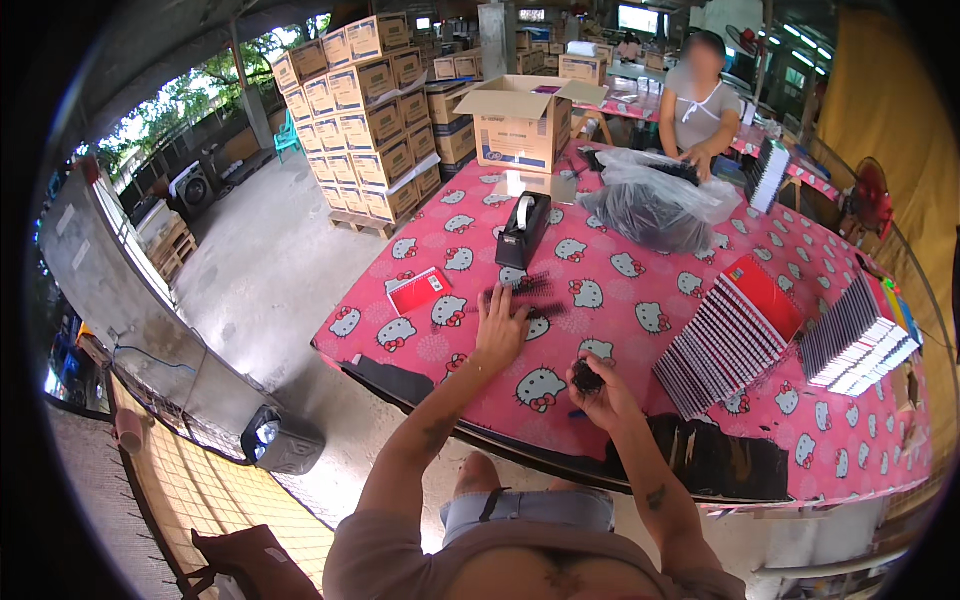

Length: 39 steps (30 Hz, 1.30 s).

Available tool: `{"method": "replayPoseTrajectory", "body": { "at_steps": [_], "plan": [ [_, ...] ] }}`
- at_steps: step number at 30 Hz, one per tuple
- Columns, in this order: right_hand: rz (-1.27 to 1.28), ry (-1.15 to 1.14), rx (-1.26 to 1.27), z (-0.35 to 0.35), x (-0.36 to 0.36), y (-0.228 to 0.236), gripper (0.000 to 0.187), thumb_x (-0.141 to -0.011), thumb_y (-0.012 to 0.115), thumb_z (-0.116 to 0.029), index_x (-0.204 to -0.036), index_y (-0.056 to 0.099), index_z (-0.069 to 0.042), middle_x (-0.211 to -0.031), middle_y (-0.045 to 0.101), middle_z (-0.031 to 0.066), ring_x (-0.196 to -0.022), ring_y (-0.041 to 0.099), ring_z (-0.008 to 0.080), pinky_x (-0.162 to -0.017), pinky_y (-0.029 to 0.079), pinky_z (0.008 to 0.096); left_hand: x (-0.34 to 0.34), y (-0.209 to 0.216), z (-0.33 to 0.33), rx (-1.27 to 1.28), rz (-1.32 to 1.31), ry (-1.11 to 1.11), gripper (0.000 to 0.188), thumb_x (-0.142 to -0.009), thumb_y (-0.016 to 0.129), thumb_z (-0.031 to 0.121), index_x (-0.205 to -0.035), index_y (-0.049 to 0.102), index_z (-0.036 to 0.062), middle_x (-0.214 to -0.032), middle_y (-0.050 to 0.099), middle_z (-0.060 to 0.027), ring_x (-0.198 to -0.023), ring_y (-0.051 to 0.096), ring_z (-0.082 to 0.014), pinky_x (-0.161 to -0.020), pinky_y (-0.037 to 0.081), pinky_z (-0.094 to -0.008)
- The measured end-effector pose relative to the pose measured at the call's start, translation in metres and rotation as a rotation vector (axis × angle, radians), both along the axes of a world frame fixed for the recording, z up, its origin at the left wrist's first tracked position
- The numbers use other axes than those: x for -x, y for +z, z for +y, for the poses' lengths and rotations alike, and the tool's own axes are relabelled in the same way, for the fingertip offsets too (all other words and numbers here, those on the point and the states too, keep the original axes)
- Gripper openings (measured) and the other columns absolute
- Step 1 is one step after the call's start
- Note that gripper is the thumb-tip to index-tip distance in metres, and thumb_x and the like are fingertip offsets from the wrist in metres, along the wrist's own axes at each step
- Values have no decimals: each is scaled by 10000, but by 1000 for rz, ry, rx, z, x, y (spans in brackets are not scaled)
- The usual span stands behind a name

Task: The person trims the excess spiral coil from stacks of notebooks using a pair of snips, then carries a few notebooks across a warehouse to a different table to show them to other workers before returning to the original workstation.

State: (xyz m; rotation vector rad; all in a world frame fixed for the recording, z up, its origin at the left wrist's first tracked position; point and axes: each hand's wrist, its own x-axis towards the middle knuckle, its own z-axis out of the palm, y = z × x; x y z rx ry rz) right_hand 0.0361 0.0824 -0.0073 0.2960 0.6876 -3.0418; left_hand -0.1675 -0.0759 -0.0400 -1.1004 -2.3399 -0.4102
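Observation:
My left hand [498,333] lies on the pink patterned tabletop with its fingers stretched out. It touches several loose black spiral binding coils [537,288], partly hidden under the fingers. Closer to the near edge, my right hand [609,402] is closed around a bundle of black binding coils [587,376], seen end-on. Left of my left hand lies a small red spiral notebook [419,291]. Just beyond the loose coils stands a black tape dispenser [523,232] with a roll of tape.
Red spiral notebooks [722,335] are stacked at right, beside another notebook stack [860,335]. A clear plastic bag [660,205] of dark contents lies before a person [703,105] across the table. An open carton [515,140] stands at the far edge. Stacked cartons [360,120] rise beyond.

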Motion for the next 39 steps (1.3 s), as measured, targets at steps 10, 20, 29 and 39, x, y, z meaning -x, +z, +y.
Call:
{"method": "replayPoseTrajectory", "body": {
  "at_steps": [10,20,29,39],
  "plan": [
    [36,-96,94,23,-48,2,201,-967,571,-146,-1153,574,-72,-1036,624,96,-956,660,254,-722,603,377,38,-5,23,-197,141,88,334,-895,588,283,-1186,596,119,-1251,509,-184,-1176,479,-359,-1039,309,-610],
    [97,-209,125,27,-81,7,244,-969,547,-147,-1179,562,-22,-1144,612,154,-1060,638,313,-791,609,438,44,-2,-102,-329,-161,289,293,-846,622,142,-1112,641,21,-997,650,-183,-953,592,-374,-861,462,-471],
    [-27,-138,165,-12,-32,3,264,-960,562,-220,-1150,583,-37,-1128,634,159,-1094,617,311,-880,556,476,7,-5,-103,-316,-285,59,178,-805,615,52,-969,657,-3,-956,670,-174,-886,630,-370,-787,510,-446],
    [-30,-267,291,3,100,-3,224,-978,529,-265,-1078,570,-69,-1109,614,134,-1050,604,310,-905,512,475,-23,40,15,-546,-279,-170,330,-880,629,155,-1176,605,12,-1136,602,-204,-1025,575,-390,-870,476,-448]
  ]
}}
